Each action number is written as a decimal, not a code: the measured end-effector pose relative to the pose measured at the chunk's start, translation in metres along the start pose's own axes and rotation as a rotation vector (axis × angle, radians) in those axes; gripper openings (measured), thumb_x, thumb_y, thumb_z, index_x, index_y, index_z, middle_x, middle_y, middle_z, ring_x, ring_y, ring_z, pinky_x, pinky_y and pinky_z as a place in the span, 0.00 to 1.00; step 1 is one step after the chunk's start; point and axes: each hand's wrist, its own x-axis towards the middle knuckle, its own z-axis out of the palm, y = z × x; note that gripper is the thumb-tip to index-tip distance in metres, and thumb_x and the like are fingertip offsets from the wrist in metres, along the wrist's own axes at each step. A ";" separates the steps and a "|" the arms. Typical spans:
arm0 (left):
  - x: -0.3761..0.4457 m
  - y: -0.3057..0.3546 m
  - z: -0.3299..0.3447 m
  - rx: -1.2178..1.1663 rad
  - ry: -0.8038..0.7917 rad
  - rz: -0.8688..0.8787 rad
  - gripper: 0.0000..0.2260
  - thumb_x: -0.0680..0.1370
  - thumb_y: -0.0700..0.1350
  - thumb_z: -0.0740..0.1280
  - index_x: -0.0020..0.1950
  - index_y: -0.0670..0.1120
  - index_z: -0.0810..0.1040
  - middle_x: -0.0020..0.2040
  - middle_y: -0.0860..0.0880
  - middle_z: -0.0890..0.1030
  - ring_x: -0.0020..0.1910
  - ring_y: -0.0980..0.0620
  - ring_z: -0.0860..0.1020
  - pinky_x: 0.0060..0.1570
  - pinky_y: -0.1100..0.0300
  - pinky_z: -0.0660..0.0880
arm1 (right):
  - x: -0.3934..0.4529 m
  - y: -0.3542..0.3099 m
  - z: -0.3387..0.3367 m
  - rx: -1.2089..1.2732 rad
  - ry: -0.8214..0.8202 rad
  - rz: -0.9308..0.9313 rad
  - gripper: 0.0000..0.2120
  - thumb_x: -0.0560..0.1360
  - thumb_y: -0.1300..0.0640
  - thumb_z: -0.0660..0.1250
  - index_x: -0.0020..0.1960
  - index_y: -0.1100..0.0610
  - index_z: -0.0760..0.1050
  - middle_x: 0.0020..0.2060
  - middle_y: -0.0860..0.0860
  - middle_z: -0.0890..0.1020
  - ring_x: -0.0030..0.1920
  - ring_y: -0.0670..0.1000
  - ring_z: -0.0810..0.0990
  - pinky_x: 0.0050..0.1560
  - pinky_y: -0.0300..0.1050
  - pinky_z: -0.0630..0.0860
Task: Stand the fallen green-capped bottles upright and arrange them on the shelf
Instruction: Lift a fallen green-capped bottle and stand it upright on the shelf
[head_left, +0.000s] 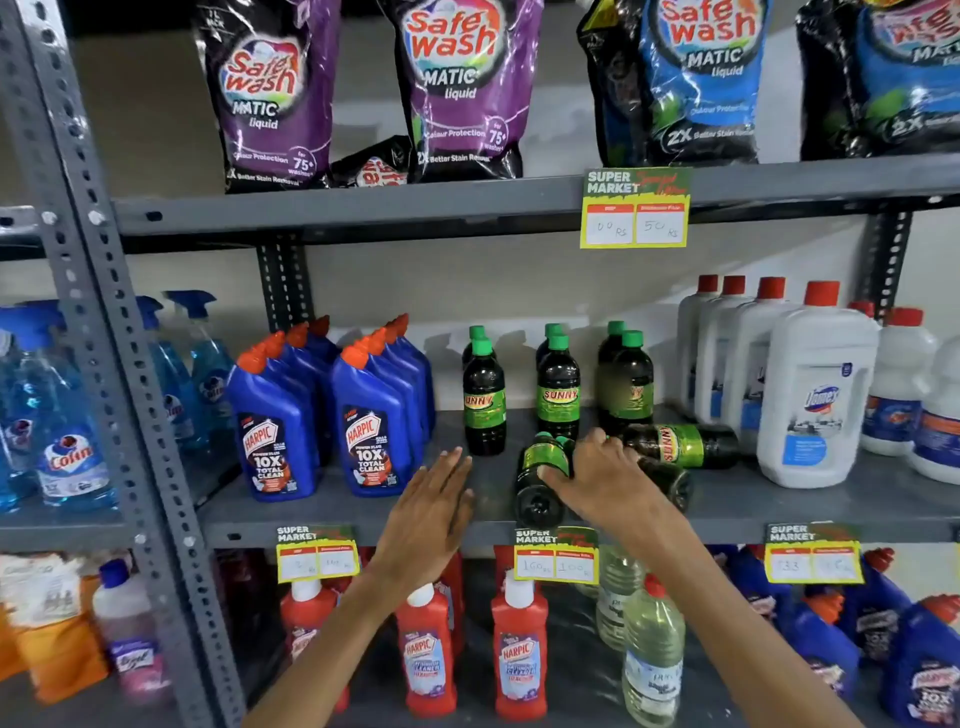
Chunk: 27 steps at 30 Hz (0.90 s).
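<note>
Dark bottles (484, 400) are showing green caps and green-yellow labels; neighbouring Harpic bottles (272, 421) are showing blue bodies, red-orange caps; the shelf (363, 506) is appearing grey.

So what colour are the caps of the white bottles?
Red caps on the white bottles, head view.

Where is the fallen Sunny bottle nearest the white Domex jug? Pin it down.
In the head view it lies on its side on the middle shelf, right of centre, between the right hand and the Domex jug.
</note>
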 end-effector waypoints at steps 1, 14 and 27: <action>0.003 -0.002 0.002 -0.016 -0.045 -0.018 0.25 0.83 0.54 0.46 0.78 0.45 0.59 0.79 0.48 0.59 0.78 0.51 0.57 0.76 0.52 0.56 | 0.010 -0.005 0.000 -0.048 -0.095 0.046 0.41 0.75 0.33 0.55 0.68 0.68 0.65 0.65 0.62 0.71 0.66 0.65 0.70 0.65 0.57 0.69; 0.019 -0.016 0.005 0.027 -0.291 -0.019 0.23 0.84 0.51 0.49 0.77 0.42 0.59 0.78 0.44 0.62 0.77 0.47 0.60 0.75 0.53 0.56 | 0.061 0.002 0.076 0.580 -0.290 0.200 0.28 0.63 0.31 0.57 0.49 0.52 0.57 0.40 0.56 0.67 0.39 0.54 0.71 0.48 0.48 0.68; 0.020 -0.015 0.001 0.015 -0.334 -0.048 0.23 0.84 0.51 0.49 0.77 0.41 0.60 0.79 0.43 0.59 0.78 0.48 0.57 0.75 0.54 0.52 | 0.025 -0.025 0.038 0.969 0.253 -0.078 0.17 0.70 0.58 0.74 0.51 0.49 0.69 0.47 0.51 0.82 0.43 0.47 0.80 0.43 0.39 0.76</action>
